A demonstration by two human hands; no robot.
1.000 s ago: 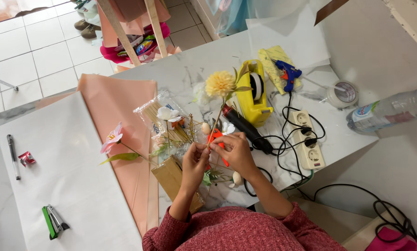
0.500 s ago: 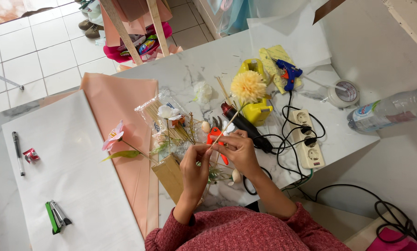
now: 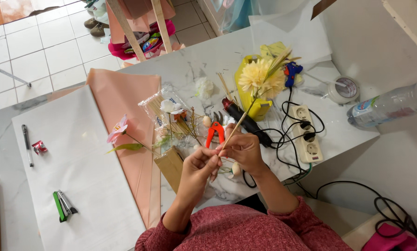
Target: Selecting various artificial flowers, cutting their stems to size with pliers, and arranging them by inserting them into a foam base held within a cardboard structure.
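Yellow flower (image 3: pixel 260 76) now higher; stem base hidden.

Clear cellophane packet of thin sticks (image 3: pixel 164 109) lies on marble table (image 3: pixel 194 60), left of centre. Plastic water bottle (image 3: pixel 394 106) on its side at right edge, blue-white-red label band (image 3: pixel 365 108) near its cap. Colourful wrappers in pink basket (image 3: pixel 146 44) on floor.

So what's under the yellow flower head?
Under the flower: a yellow holder and a black tool on the table. The holder's top is covered.
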